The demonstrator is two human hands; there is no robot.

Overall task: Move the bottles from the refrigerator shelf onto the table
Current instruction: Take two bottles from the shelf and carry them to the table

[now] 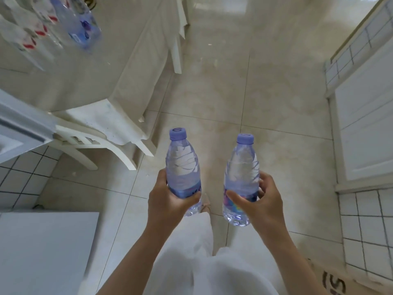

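I hold two clear water bottles with purple caps upright over the floor. My left hand [170, 199] grips the lower half of the left bottle [182, 165]. My right hand [259, 199] grips the lower half of the right bottle [241, 177]. The table [89, 77], under a cream cloth, stands to the upper left. Several bottles stand on it: one with a blue label [78, 24] and blurred ones with red labels [34, 33].
A white chair [95, 133] is tucked at the table's near corner. An open white door edge [23, 128] juts in at the left, with a white surface [42, 248] below it. White cabinets [365, 124] and tiled walls line the right. Glossy floor tiles [244, 86] stretch ahead.
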